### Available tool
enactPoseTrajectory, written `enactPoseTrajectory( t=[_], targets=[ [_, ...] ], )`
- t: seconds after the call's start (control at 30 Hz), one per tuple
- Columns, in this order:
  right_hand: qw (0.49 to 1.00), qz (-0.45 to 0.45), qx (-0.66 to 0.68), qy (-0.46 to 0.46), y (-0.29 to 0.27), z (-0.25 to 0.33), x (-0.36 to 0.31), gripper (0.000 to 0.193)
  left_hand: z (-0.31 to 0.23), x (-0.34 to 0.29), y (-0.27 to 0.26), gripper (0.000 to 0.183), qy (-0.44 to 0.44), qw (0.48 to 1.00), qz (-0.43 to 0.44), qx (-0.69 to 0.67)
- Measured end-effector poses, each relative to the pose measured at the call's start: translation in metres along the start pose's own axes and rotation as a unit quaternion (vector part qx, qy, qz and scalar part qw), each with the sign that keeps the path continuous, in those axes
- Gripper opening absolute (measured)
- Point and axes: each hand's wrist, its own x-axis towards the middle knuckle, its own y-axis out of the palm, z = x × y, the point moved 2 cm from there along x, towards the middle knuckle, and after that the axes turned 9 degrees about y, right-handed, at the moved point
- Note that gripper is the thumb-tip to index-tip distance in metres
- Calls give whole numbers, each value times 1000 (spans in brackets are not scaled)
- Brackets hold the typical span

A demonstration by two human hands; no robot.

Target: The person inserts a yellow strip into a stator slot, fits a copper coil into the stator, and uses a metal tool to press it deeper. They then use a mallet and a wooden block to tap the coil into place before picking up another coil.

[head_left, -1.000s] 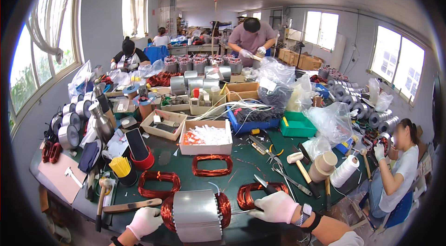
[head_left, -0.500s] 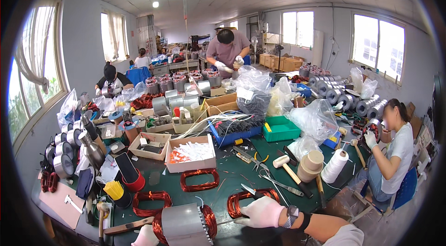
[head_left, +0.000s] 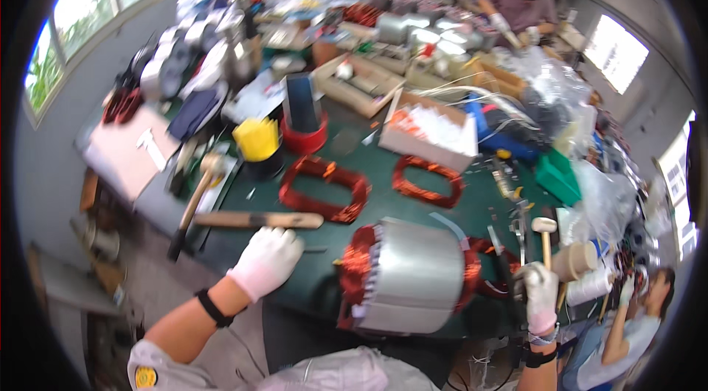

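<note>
A grey metal stator core (head_left: 411, 277) with red-brown copper windings (head_left: 357, 264) at its ends lies on its side at the table's near edge. To its left, my left hand (head_left: 269, 262), in a white glove, is closed on a thin metal rod (head_left: 316, 249) that juts toward the core. Just beyond that hand lies a flat wooden bar (head_left: 258, 220). My right hand (head_left: 538, 293), also gloved, is right of the core with its fingers curled; blur hides what they hold. A copper coil (head_left: 483, 265) lies between the core and my right hand, partly hidden.
Two loose copper coils (head_left: 324, 189) (head_left: 428, 181) lie beyond the core. A mallet (head_left: 193, 203) is at the left, another mallet (head_left: 545, 232) at the right. Behind stand a box of white and orange pieces (head_left: 431, 129), a red phone holder (head_left: 304, 136) and a green bin (head_left: 558, 177). Co-workers sit and stand around.
My view has swung left and down, tilting the scene. My left hand has come out from behind the core, holding the rod. My right hand has left the core's right end and moved right.
</note>
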Motion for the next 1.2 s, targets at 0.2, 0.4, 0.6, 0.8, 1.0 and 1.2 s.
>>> enactPoseTrajectory(
  t=[0.2,0.4,0.6,0.8,1.0,1.2],
  targets=[
    [988,-91,59,-107,56,62,8,37,9,-26,-11,17,3,983,-89,-158],
    [974,-49,158,-153,115,114,18,53,17,-27,-25,19,67,970,-138,-189],
    [983,-5,144,-116,125,114,21,48,23,-19,-24,19,91,967,-135,-194],
    [990,-27,97,-99,124,112,25,62,27,-7,-20,16,129,965,-117,-196],
    [986,-12,125,-111,122,111,26,50,21,-7,-6,15,130,947,-149,-252],
    [986,7,125,-113,127,115,25,45,-9,4,-3,18,141,945,-187,-230]
  ],
)
